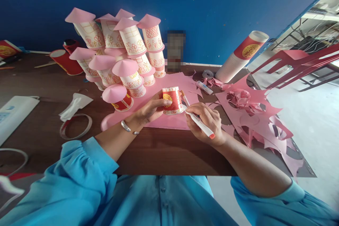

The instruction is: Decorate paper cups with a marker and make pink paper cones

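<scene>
Behind the dark brown table (169,155) stands a deep blue wall (206,14). At the far left lies a flat white packet (17,116), then a crumpled white tissue (75,105) beside a pale ring-shaped band (89,127). Beyond them, a red paper cup (66,64) lies tipped over. Next rise clustered towers of white paper cups (134,44), patterned with red and yellow flower drawings and topped with pink paper cones (125,67). In front of them, one more pink cone caps a red-and-gold cup (124,103).

Near the middle, above a pink paper sheet (159,122), the left hand (153,108) grips a red-and-white paper cup with gold print (174,96), thumb across its front. Right of it, the right hand (205,120) holds a white marker with an orange-red end (202,127), its tip at the cup's lower edge; whether they touch I cannot tell.

Farther right are a white glue stick (204,87), a leaning stack of paper cups (233,64), cut pink paper scraps (246,122) and, past the table, a red stool (288,58).
</scene>
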{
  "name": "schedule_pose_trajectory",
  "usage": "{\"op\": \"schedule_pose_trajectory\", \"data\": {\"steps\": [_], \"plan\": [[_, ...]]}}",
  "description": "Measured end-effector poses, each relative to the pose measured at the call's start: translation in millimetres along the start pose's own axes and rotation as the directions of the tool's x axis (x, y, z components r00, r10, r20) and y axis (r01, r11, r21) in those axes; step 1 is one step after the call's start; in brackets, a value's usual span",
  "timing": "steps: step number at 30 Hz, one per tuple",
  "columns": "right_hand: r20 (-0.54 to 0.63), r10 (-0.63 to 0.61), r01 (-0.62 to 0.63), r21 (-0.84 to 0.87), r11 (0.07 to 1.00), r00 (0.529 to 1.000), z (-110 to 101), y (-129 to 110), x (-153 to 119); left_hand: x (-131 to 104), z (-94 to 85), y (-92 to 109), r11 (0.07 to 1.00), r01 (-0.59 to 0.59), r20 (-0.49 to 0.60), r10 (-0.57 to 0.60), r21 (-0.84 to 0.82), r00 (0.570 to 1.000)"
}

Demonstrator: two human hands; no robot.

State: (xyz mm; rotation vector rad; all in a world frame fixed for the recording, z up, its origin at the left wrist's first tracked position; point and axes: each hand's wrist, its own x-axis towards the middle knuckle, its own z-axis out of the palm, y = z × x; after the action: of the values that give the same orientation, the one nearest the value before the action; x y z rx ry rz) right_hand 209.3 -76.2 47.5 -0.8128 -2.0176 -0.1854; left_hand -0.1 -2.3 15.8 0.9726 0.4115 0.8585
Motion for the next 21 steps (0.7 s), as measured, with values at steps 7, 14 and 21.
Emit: {"op": "schedule_pose_trajectory", "data": {"steps": [7,14,21], "plan": [[0.008,0.022,-0.023,0.041,0.999,1.0,2.0,2.3,-1.2,0.2,7.0,3.2,0.999,-0.007,0.015,0.007,0.045,1.0],[0.048,0.093,-0.095,0.031,0.995,0.995,6.5,1.9,-3.3,-2.2,8.0,0.7,0.993,-0.033,-0.025,0.036,0.113,0.999],[0.005,0.083,-0.083,0.058,0.995,0.997,5.9,4.2,-4.5,-2.1,3.8,-0.8,0.998,-0.048,0.053,0.046,0.045,0.998]]}}
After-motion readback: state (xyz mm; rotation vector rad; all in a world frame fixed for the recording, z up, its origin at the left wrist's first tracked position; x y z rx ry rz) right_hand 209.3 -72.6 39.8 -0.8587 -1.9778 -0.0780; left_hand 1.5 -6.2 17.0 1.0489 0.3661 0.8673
